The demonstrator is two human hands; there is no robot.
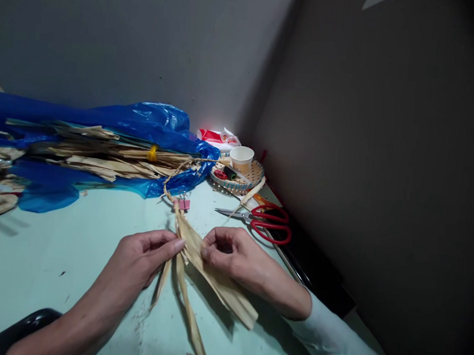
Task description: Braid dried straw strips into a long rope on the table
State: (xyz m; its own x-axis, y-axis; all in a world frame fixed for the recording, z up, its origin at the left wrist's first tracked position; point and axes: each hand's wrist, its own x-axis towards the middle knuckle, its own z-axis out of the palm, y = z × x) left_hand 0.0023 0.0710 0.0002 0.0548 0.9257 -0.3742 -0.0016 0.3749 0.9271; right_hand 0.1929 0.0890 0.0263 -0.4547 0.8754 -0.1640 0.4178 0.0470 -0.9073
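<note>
Several dry, straw-coloured leaf strips come together under a pink binder clip (184, 204) on the pale green table (75, 264). My left hand (146, 255) pinches the strips just below the clip, thumb on top. The edge of a wide dry leaf strip (230, 292) is held between the thumb and fingers of my right hand (236, 255); this strip fans out toward the lower right. A narrower strip (189, 303) hangs down between my hands toward the front edge. Beyond the clip, a thin twisted cord (166, 186) curves up and away.
Blue plastic (116, 116) wraps bundled dry leaves (89, 152) at the back left. Red-handled scissors (268, 222) lie right of the clip. Behind them, a woven basket (257, 176) holds a paper cup (242, 159). A black object (27, 322) sits by my left forearm.
</note>
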